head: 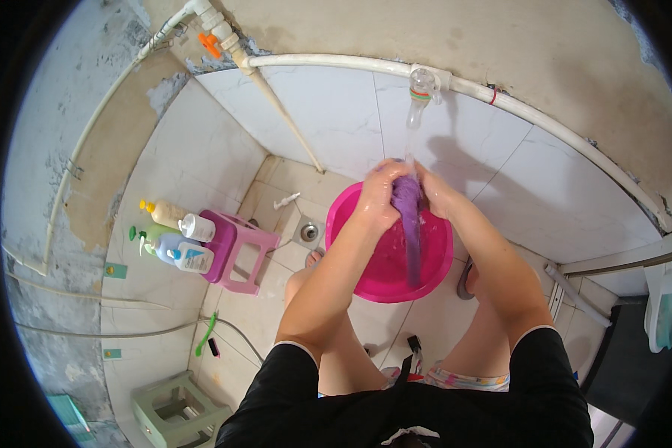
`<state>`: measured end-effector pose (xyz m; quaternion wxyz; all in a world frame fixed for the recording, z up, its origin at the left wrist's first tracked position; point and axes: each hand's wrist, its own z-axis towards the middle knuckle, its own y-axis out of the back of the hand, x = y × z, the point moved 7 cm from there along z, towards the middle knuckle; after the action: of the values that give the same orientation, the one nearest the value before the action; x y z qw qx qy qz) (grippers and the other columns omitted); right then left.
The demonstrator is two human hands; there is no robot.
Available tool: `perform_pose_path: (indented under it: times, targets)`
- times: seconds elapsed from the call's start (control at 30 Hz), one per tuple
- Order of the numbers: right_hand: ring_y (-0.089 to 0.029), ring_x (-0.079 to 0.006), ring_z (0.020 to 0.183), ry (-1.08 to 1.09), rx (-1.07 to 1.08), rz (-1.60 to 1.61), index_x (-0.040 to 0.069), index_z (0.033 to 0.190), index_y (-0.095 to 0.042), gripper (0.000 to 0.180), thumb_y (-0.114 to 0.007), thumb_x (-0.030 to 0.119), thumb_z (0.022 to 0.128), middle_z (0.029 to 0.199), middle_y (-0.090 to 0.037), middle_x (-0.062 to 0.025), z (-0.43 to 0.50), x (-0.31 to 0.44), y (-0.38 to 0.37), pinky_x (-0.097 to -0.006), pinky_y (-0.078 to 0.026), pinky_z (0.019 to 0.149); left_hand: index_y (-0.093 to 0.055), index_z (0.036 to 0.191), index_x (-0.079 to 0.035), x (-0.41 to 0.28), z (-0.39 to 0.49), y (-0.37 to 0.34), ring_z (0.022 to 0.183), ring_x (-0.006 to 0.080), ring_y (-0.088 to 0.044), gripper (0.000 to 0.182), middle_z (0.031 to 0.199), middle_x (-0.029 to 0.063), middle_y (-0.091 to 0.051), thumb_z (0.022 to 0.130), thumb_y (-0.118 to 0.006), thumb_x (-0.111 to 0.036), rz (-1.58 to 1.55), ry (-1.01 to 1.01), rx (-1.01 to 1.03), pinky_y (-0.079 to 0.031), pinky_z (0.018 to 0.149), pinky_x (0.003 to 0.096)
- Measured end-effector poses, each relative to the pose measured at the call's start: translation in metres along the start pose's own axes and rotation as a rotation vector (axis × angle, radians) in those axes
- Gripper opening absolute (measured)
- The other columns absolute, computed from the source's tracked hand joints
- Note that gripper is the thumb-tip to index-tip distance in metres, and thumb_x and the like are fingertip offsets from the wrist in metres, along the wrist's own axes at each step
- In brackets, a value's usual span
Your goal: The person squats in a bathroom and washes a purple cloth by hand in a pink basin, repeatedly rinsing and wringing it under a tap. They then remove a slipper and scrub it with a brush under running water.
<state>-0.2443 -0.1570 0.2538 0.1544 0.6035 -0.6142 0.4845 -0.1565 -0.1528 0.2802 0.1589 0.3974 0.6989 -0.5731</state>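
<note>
A wet purple cloth point(407, 204) is gripped between my two hands under a running tap point(416, 106). My left hand point(382, 193) is closed around the cloth's upper part from the left. From the right, my right hand point(432, 189) presses against it, its fingers partly hidden by the cloth and water. The cloth's lower end hangs in front of a bright pink plastic basin point(364, 274), which stands on the tiled floor. Some water shows inside the basin.
A pink and purple plastic stool point(269, 241) at the left carries several bottles point(193, 257). Near it are a floor drain point(309, 232) and a white pump head point(287, 200). A grey-green stool point(162, 403) stands lower left. A white pipe point(336, 60) runs along the wall.
</note>
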Motion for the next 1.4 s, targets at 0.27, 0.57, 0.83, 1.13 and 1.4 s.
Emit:
perform_pose_path:
  times: [0.27,0.57,0.83,1.13,1.4]
  targets:
    - [-0.059,-0.0141,0.086,0.238,0.015,0.087,0.005,0.115,-0.059,0.03,-0.054,0.029,0.099,0.103,-0.063,-0.0045,0.014,-0.017,0.028,-0.0301,-0.049,0.075,-0.052,0.08,-0.007,-0.037,0.015,0.047,0.063,0.0205,-0.053,0.008,0.075,0.0061,-0.053,0.081,-0.05,0.001,-0.1,-0.217,-0.263,-0.05,0.059,0.0363]
    - [-0.064,-0.0342,0.071,0.939,-0.338,-0.681,0.001,0.085,-0.065,0.021,-0.071,0.021,0.083,0.076,-0.064,-0.0199,-0.051,0.034,-0.057,-0.0397,-0.05,0.064,-0.058,0.091,-0.005,0.026,0.026,0.051,0.083,0.0209,-0.061,0.022,0.088,0.0066,-0.061,0.096,-0.044,-0.021,-0.039,-0.074,0.03,-0.051,0.07,0.0365]
    - [-0.055,-0.0437,0.06,0.905,-0.573,-0.878,0.0,0.066,-0.055,0.042,-0.055,0.031,0.094,0.064,-0.056,-0.0232,-0.026,0.028,-0.017,-0.0485,-0.043,0.056,-0.06,0.11,-0.005,0.042,0.019,0.034,0.091,0.0182,-0.06,0.035,0.1,0.0066,-0.064,0.101,-0.046,-0.036,-0.064,0.089,-0.276,-0.05,0.082,0.0344]
    - [-0.064,-0.0269,0.074,0.478,-0.413,-0.355,-0.003,0.093,-0.065,0.037,-0.057,0.033,0.095,0.081,-0.066,-0.018,0.01,0.02,0.064,-0.0386,-0.047,0.066,-0.057,0.112,-0.001,0.007,-0.011,-0.022,0.095,0.0206,-0.064,0.03,0.105,0.0098,-0.064,0.088,-0.068,-0.014,0.189,0.178,0.108,-0.053,0.085,0.0365]
    - [-0.061,-0.0129,0.086,0.255,0.108,-0.733,-0.003,0.107,-0.064,0.032,-0.07,0.021,0.087,0.1,-0.066,-0.0073,-0.026,0.036,0.02,-0.0301,-0.051,0.076,-0.058,0.107,0.003,-0.049,-0.001,0.016,0.085,0.0173,-0.064,0.023,0.096,0.0101,-0.066,0.085,-0.066,0.004,0.497,-0.153,0.028,-0.054,0.076,0.0324]
